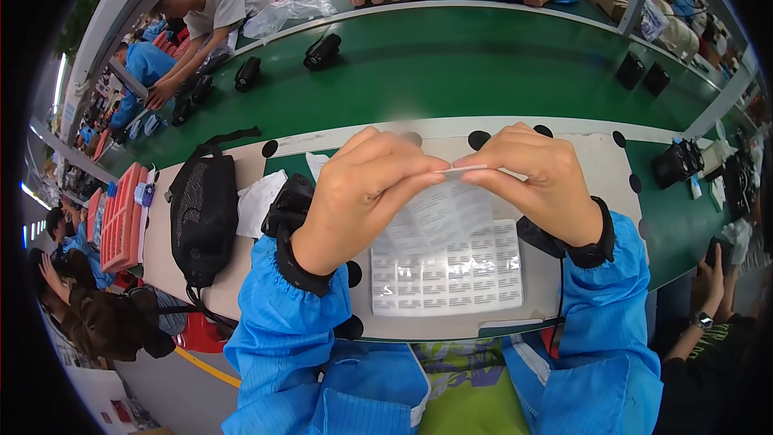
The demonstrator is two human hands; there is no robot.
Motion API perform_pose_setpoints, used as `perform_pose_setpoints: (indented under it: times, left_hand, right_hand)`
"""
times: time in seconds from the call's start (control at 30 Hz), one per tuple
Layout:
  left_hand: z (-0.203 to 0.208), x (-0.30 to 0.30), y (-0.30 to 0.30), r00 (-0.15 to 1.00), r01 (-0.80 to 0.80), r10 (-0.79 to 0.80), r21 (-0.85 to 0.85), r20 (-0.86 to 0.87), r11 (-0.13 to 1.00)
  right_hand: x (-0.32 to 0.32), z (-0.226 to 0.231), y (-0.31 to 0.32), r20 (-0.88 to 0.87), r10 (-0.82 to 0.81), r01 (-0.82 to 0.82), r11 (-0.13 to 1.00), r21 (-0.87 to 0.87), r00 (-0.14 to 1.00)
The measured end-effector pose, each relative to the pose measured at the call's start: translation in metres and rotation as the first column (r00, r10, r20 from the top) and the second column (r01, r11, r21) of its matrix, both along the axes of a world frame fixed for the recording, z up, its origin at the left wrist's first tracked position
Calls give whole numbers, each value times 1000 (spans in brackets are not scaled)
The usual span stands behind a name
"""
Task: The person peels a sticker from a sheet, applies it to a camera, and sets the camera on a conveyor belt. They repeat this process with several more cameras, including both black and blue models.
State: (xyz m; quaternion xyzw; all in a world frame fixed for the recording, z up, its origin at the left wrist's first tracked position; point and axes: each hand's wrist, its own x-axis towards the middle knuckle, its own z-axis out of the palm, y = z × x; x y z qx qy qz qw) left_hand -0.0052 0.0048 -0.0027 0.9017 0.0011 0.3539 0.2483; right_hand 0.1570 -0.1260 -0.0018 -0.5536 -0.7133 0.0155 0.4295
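Both of my hands are raised over the bench, thumbs and fingers pinched close together at the top edge of a thin label sheet (439, 213). My left hand (354, 193) grips that edge from the left. A short way across, my right hand (543, 181) pinches a pale strip of it on the right. The sheet hangs down between them, tilted toward me. Under it lies more label sheeting (447, 278), glossy white with rows of small printed labels, flat on the pale board. My fingers partly hide the held edge.
A black mesh bag (203, 221) lies left of my arm beside crumpled white paper (259, 205). Black cylindrical devices (322, 51) stand along the green conveyor belt (451, 72). Pink trays (125, 221) are stacked at the left. Co-workers sit across and on both sides.
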Motion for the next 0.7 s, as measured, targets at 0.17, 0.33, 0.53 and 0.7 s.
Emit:
perform_pose_setpoints:
  times: [0.17, 0.33, 0.53, 0.7]
  left_hand:
    - [0, -1, -2, 1000, -2, 1, -18, -14, 1000]
    - [1, -1, -5, 999, 15, -17, -63, -37, 998]
    - [4, 1, -12, 998, -62, 66, -186, 10, 981]
    - [2, -2, -10, 999, -44, 50, -204, 22, 978]
  right_hand:
    - [-5, -2, 3, -223, 30, -21, 999, 42, 974]
    - [-4, -3, 3, -274, 61, -52, 998, 39, 960]
    - [-5, -2, 1, -238, -13, 21, 999, 31, 971]
    - [-6, -5, 3, -159, -10, 19, 998, 54, 987]
